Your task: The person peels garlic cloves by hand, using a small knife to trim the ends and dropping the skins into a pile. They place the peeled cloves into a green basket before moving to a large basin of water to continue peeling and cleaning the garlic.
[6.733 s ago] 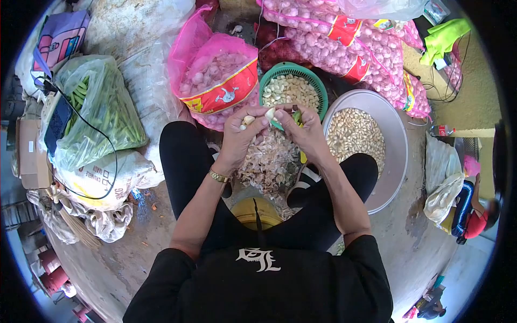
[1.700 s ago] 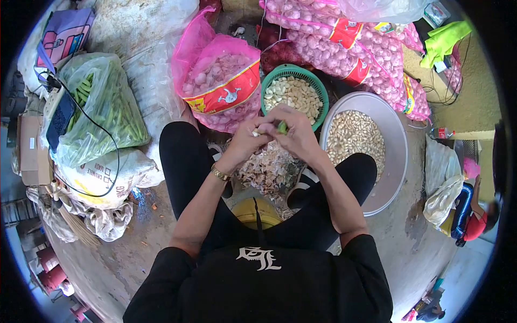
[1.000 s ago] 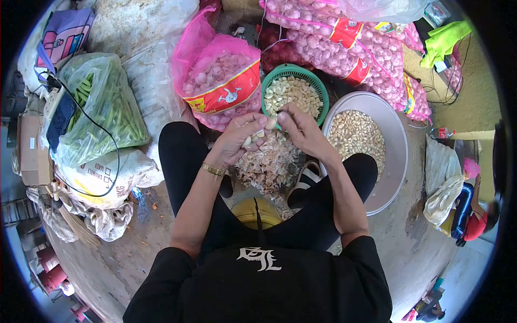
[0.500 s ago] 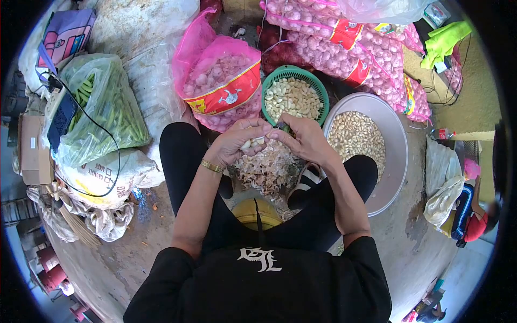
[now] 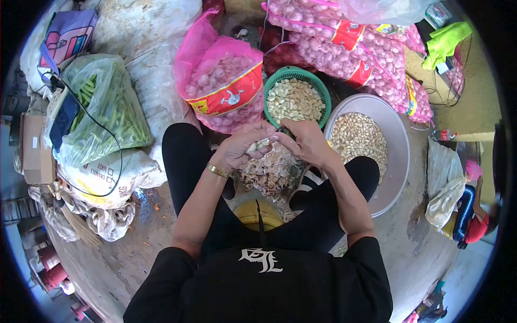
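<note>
My left hand (image 5: 245,144) is closed around several pale garlic cloves (image 5: 262,144), which show between its fingers. My right hand (image 5: 306,141) grips a small knife (image 5: 285,131) by its dark handle; fingers hide most of the blade. Both hands meet at the fingertips, over a heap of garlic skins (image 5: 269,172) on the floor between my legs. Just beyond them stands a green plastic basket (image 5: 327,110) with peeled cloves (image 5: 293,99). To the right, a wide pale basin (image 5: 397,167) contains many cloves (image 5: 358,137).
An open pink mesh bag of garlic (image 5: 223,75) stands ahead, left of the basket. More full garlic sacks (image 5: 334,59) lie at the back right. A plastic bag of green vegetables (image 5: 110,110) sits at left. Below my hands is a yellow container (image 5: 253,211). Someone in red (image 5: 476,229) is at far right.
My hands stay together at nearly the same spot. The left hand has turned slightly, and the cloves in it sit a little differently. The whole view has shifted slightly.
</note>
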### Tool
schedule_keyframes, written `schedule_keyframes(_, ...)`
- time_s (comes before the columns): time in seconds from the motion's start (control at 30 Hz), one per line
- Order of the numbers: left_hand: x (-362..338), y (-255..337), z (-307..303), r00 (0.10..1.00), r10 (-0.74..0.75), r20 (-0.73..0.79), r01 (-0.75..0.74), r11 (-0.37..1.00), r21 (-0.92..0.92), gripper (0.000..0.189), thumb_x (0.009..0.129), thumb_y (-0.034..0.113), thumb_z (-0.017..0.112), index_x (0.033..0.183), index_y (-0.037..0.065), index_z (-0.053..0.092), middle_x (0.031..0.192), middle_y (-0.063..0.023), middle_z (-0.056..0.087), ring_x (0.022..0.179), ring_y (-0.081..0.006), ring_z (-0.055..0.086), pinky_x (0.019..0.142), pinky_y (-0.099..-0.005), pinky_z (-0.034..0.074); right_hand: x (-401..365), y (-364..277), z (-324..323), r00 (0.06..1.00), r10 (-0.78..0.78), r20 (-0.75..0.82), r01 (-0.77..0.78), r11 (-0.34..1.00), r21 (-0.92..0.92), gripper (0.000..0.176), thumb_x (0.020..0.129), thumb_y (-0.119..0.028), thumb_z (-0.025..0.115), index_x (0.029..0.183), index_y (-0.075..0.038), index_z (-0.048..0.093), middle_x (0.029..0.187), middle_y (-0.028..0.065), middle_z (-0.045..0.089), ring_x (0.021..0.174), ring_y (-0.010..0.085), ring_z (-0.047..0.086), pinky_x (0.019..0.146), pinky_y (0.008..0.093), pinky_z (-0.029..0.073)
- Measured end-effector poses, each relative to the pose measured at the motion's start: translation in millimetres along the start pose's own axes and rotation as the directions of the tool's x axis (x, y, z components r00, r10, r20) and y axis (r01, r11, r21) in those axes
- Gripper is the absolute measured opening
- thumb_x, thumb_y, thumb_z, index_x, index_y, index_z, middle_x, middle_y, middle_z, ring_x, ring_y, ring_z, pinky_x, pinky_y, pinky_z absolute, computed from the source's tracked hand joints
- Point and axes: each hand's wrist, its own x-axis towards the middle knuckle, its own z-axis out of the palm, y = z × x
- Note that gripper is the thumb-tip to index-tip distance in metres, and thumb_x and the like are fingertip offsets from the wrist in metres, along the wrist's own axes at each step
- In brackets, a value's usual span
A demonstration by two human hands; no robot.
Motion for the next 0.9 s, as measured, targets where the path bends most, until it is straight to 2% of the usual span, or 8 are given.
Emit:
schedule_keyframes(0.13,0.3,-1.1,1.9,0.999,-0.015,-0.051,0.012,0.999,-0.052,0.016,0.092,0.010,0.063,0.105,0.006,0.055,0.081,-0.0067,0.058,0.059,-0.0093,0.054,0.038,-0.0140,0.035,-0.6,0.0,-0.8,1.000,0.016,0.017,-0.016,1.000,0.011,0.033,0.089,-0.038,0.062,0.088,-0.005,0.059,0.062,0.0193,0.056,0.062,0.0390,0.059,0.055,0.0449,0.044)
schedule_keyframes(0.2,-0.1,-1.7,-2.0,0.999,-0.014,0.034,0.014,1.000,0.000,0.017,0.092,0.019,0.065,0.101,0.008,0.055,0.090,-0.0053,0.059,0.066,-0.0097,0.056,0.041,-0.0132,0.035,-1.0,1.0,-0.1,0.999,0.025,0.033,-0.026,0.999,0.025,0.033,0.089,-0.038,0.062,0.088,-0.005,0.059,0.062,0.0193,0.056,0.061,0.0390,0.058,0.055,0.0450,0.043)
schedule_keyframes(0.33,-0.3,-4.7,-0.8,1.000,-0.022,0.017,0.022,1.000,0.009,0.017,0.093,0.019,0.063,0.101,0.007,0.055,0.090,-0.0049,0.058,0.066,-0.0097,0.054,0.041,-0.0136,0.034,-2.2,6.3,3.2,0.999,-0.052,-0.010,0.051,0.999,-0.008,0.034,0.090,-0.038,0.062,0.087,-0.005,0.058,0.062,0.0191,0.056,0.061,0.0397,0.058,0.055,0.0450,0.043)
schedule_keyframes(0.4,1.5,-11.7,-0.1,0.994,0.035,0.103,-0.015,0.982,-0.187,0.017,0.094,0.018,0.061,0.103,0.006,0.054,0.091,-0.0050,0.055,0.066,-0.0100,0.052,0.041,-0.0137,0.034,-0.8,7.2,0.9,0.998,-0.061,-0.035,0.060,0.998,-0.024,0.034,0.090,-0.038,0.062,0.087,-0.005,0.058,0.062,0.0190,0.055,0.061,0.0400,0.057,0.055,0.0452,0.043)
schedule_keyframes(0.5,1.7,-21.3,11.2,0.992,0.093,0.080,-0.064,0.951,-0.302,0.018,0.095,0.017,0.060,0.106,0.005,0.053,0.090,-0.0050,0.053,0.067,-0.0104,0.051,0.043,-0.0138,0.035,4.5,9.6,-5.5,0.999,-0.030,-0.030,0.027,0.996,-0.080,0.033,0.090,-0.036,0.063,0.086,-0.004,0.057,0.063,0.0193,0.056,0.061,0.0410,0.057,0.055,0.0454,0.043)
schedule_keyframes(0.57,0.3,-18.3,13.6,0.982,0.148,0.116,-0.115,0.961,-0.253,0.026,0.095,0.018,0.060,0.116,0.005,0.053,0.091,-0.0047,0.052,0.067,-0.0104,0.051,0.044,-0.0137,0.035,6.7,9.3,-6.9,0.991,-0.035,-0.133,0.037,0.999,0.008,0.032,0.090,-0.035,0.064,0.086,-0.004,0.056,0.064,0.0201,0.056,0.061,0.0413,0.057,0.054,0.0455,0.043)
schedule_keyframes(0.73,-2.4,-13.6,25.6,0.965,0.232,0.118,-0.215,0.966,-0.144,0.040,0.094,0.021,0.061,0.130,0.007,0.049,0.090,-0.0038,0.053,0.066,-0.0089,0.052,0.043,-0.0138,0.034,9.4,8.7,-4.0,0.987,-0.029,-0.159,0.032,0.999,0.020,0.032,0.090,-0.034,0.063,0.086,-0.002,0.056,0.064,0.0209,0.056,0.063,0.0413,0.058,0.055,0.0453,0.044)
schedule_keyframes(0.9,-1.3,-14.8,27.5,0.946,0.312,0.085,-0.308,0.950,-0.058,0.031,0.094,0.022,0.062,0.120,0.007,0.053,0.086,-0.0034,0.055,0.062,-0.0074,0.052,0.043,-0.0146,0.034,8.1,11.4,0.6,0.980,-0.022,-0.198,0.017,0.999,-0.031,0.032,0.090,-0.033,0.063,0.087,-0.002,0.056,0.063,0.0208,0.056,0.065,0.0409,0.059,0.056,0.0452,0.045)
